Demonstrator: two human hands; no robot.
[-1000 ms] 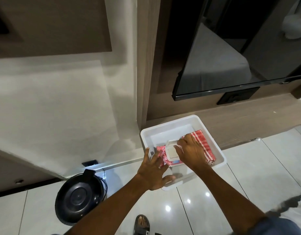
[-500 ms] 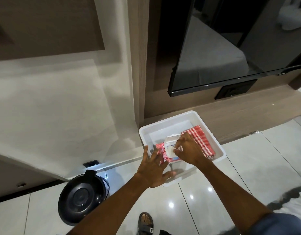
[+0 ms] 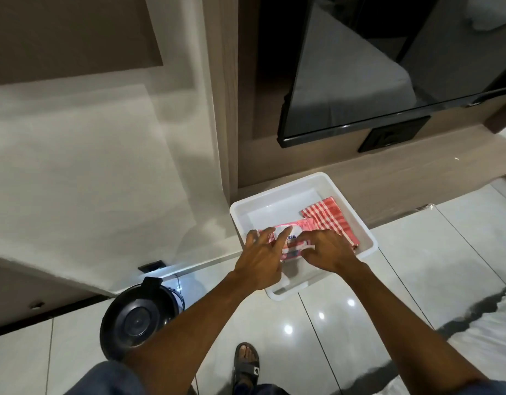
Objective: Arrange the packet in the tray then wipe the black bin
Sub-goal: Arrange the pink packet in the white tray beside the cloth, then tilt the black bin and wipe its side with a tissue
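A white plastic tray sits on the tiled floor against the wooden wall base. Inside it lies a pink wipes packet with a white flap, and a folded red-and-white checked cloth lies to its right. My left hand rests on the packet's left end with fingers spread. My right hand presses on the packet's right side, fingers on the flap. The black bin, round with a lid, stands on the floor at the lower left, apart from both hands.
A wall-mounted television hangs above the tray. A dark socket plate sits under it. A pale slanted panel reaches down to the bin. My sandalled foot stands on the tiles. A white bed edge lies at the right.
My left hand moved from the tray's front rim onto the packet. The packet's white flap, raised earlier under my right hand, now lies flat. The view shifted slightly.
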